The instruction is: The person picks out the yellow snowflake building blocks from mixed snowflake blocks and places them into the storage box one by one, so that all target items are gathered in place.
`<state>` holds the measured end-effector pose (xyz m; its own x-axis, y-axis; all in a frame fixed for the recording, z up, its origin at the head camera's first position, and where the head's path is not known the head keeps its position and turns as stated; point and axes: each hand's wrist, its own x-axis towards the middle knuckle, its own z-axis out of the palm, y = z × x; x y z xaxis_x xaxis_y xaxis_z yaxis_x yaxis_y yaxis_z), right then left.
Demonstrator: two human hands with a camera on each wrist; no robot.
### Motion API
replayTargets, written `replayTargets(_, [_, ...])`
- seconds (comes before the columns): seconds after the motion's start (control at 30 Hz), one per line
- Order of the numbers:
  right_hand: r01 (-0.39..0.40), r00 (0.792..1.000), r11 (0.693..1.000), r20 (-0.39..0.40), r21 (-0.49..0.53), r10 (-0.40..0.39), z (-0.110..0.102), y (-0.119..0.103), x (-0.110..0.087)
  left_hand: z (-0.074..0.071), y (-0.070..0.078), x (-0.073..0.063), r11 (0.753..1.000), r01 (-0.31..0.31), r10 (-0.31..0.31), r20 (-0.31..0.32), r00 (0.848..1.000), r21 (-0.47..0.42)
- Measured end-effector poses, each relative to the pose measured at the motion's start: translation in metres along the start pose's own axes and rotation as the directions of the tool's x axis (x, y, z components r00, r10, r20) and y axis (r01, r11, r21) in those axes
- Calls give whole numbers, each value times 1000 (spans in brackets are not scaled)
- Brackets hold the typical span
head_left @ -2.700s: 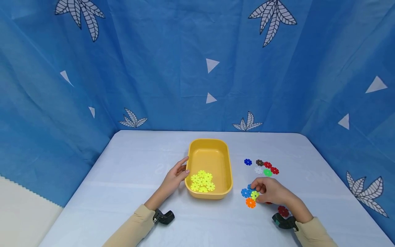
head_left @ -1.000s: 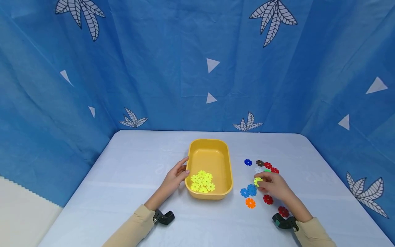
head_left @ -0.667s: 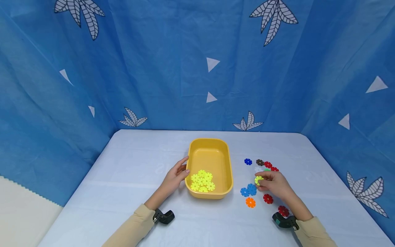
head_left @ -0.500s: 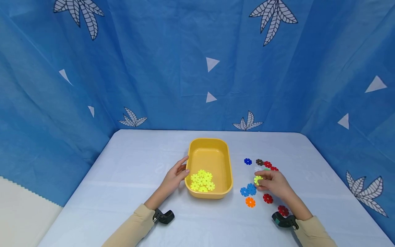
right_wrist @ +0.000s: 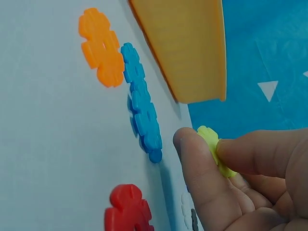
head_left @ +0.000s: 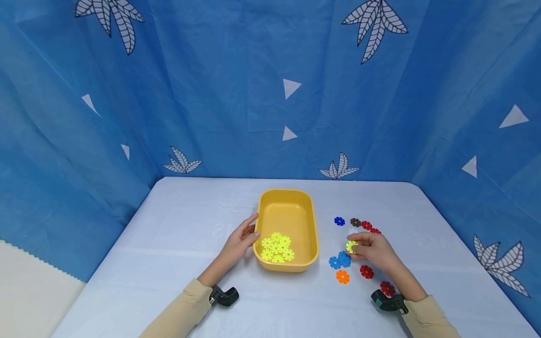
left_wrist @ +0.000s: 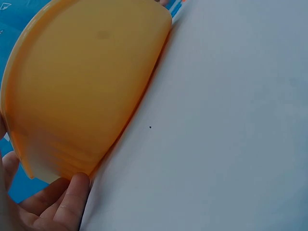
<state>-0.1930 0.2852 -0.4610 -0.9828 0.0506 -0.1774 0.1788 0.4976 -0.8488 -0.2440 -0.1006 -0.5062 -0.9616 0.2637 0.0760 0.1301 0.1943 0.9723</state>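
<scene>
A yellow plastic basin (head_left: 291, 213) stands mid-table, with several bright yellow snowflake discs (head_left: 276, 247) in its near left part. My left hand (head_left: 237, 244) holds the basin at its left side; in the left wrist view its fingertips (left_wrist: 77, 190) meet the outer wall (left_wrist: 86, 82). To the right of the basin my right hand (head_left: 374, 251) pinches one yellow snowflake disc (right_wrist: 210, 139) between thumb and finger, raised off the tabletop. Near it lie blue discs (head_left: 340, 259), an orange disc (head_left: 343, 277) and a red disc (head_left: 367, 272).
Farther back on the right lie a dark blue disc (head_left: 339, 221), a brown disc (head_left: 355, 222) and red ones (head_left: 366, 225); white and green discs there are partly hidden behind my right hand. Another dark red disc (head_left: 387, 288) lies by the right wrist camera (head_left: 386, 301). Blue curtains (head_left: 270, 94) enclose the table.
My right hand has lifted the yellow disc from beside the blue discs and moved it away from me, then slightly left. A red disc has come into view. My left hand has stayed put.
</scene>
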Motion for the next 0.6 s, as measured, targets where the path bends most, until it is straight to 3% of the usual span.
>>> replayTargets(0.33, [-17,1000,996,13,92,16,-2,-4,0,0,0,0,1000,12,-12,0,1000,7])
replayTargets(0.6, [-5,999,991,34,132,0,0,-20,5,1,0,0,1000,27,-27,-7,1000,5])
